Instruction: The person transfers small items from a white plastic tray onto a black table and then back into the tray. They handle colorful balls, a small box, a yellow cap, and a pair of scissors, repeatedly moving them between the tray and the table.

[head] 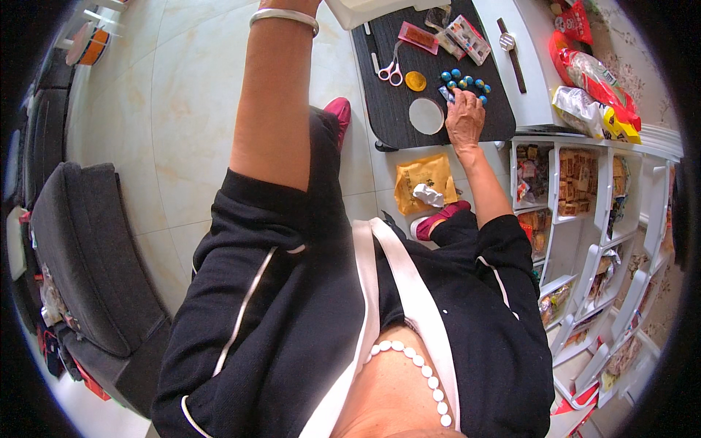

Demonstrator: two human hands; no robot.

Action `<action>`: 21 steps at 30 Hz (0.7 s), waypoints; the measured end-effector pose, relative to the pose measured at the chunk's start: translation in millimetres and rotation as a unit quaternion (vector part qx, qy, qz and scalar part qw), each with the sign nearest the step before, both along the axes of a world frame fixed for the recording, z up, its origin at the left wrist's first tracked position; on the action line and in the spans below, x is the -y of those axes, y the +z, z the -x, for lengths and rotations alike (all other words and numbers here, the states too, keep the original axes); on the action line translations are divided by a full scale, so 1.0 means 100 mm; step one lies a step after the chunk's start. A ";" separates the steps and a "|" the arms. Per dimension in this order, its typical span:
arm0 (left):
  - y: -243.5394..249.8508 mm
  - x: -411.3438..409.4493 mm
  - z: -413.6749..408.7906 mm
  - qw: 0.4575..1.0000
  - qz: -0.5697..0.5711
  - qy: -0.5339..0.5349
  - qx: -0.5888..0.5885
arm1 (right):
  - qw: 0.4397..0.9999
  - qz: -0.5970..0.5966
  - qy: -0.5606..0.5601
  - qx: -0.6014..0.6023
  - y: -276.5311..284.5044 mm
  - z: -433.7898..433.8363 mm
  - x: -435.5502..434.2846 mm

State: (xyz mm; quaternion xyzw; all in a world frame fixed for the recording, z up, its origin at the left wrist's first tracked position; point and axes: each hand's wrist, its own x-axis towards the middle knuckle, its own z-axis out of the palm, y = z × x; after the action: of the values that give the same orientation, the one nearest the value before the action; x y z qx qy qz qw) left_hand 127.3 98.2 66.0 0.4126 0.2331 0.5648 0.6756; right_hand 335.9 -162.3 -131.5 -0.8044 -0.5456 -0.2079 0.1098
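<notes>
My right hand rests low over the black wood-grain table, its fingertips at several blue foil-wrapped balls and beside a small blue-and-silver piece. Whether the fingers grip anything is hidden. My left forearm reaches up past the top edge, a silver bangle at the wrist; the left hand is out of view. Left of my right hand lies a pale round disc, with a gold round piece above it. Pink-and-white scissors, a red-edged packet and a printed box lie farther back.
A white container overhangs the table's back left. A wristwatch lies on the white surface at right, near snack bags. Open white bins stand below. A yellow bag with crumpled white paper lies on the floor.
</notes>
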 end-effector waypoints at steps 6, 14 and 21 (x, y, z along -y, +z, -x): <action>0.02 0.05 -0.06 0.997 -0.022 0.006 0.068 | 0.999 -0.046 -0.024 0.014 0.18 -0.03 -0.06; 0.00 0.03 0.04 0.998 -0.037 -0.029 0.049 | 0.968 0.045 0.057 -0.241 0.38 0.80 -0.86; -0.04 0.02 -0.03 0.995 -0.046 -0.026 0.087 | 0.963 0.121 0.022 -0.238 0.13 1.13 -0.91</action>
State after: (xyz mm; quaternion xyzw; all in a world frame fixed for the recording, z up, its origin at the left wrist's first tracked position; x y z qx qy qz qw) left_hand 130.7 95.9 62.4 0.3986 0.1360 0.5911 0.6880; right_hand 223.1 -71.2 -118.2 -0.8258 -0.5423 0.0597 0.1428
